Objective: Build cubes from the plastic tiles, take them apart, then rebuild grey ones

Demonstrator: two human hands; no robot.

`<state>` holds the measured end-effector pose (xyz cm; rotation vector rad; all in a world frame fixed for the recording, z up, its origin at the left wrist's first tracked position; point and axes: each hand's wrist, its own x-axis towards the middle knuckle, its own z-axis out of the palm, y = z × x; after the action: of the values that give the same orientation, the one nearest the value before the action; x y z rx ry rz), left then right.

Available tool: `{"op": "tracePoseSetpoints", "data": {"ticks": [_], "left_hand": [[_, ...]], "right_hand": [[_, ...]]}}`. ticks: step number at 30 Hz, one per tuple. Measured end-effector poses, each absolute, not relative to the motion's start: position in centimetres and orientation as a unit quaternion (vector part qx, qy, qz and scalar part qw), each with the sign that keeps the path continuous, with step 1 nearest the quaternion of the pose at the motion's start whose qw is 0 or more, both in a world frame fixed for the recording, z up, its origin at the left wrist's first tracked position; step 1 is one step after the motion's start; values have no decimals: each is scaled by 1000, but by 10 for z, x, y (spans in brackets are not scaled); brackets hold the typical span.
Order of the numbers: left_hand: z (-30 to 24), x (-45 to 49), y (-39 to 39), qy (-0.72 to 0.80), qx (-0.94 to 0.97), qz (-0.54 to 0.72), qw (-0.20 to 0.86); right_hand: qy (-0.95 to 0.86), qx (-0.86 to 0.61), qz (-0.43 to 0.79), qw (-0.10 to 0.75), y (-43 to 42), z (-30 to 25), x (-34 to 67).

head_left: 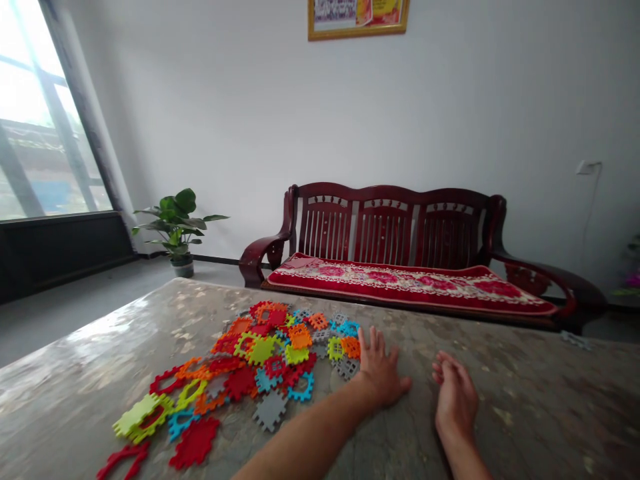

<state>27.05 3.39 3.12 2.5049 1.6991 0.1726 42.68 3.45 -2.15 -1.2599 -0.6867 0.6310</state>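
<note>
My left hand (383, 370) lies with its fingers spread at the right edge of a heap of colourful toothed puzzle pieces. Its fingertips are beside an orange piece (351, 347) and a grey lattice piece (346, 368); whether they touch is hard to tell. Further right, my right hand (456, 398) hovers over or rests on the table, its fingers curled in and nothing visible in them. Nearer to me in the heap lie a grey square piece (271, 410), a red piece (195, 442) and a lime green piece (137, 415). Several pieces overlap one another.
The patterned stone-look table (530, 407) spans the foreground. A lone grey piece (576, 341) lies near its far right edge. Behind stands a dark red wooden bench (385, 230) with a floral red cover (400, 279). A potted plant (180, 230) stands at the left.
</note>
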Motion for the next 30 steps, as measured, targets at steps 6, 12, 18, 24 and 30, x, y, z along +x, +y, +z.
{"op": "tracePoseSetpoints", "data": {"ticks": [6, 12, 18, 24, 30], "left_hand": [[32, 231, 38, 652, 756, 31, 52], [28, 198, 26, 684, 728, 43, 27], [24, 165, 10, 684, 728, 50, -4], [11, 123, -1, 693, 718, 40, -52], [37, 120, -4, 654, 752, 39, -76]], "right_hand": [[-350, -587, 291, 670, 26, -8, 411], [-391, -592, 291, 642, 28, -18, 417], [-398, -591, 293, 638, 28, -21, 416], [-394, -590, 294, 641, 30, -22, 417], [-381, -592, 298, 645, 30, -21, 415]]}}
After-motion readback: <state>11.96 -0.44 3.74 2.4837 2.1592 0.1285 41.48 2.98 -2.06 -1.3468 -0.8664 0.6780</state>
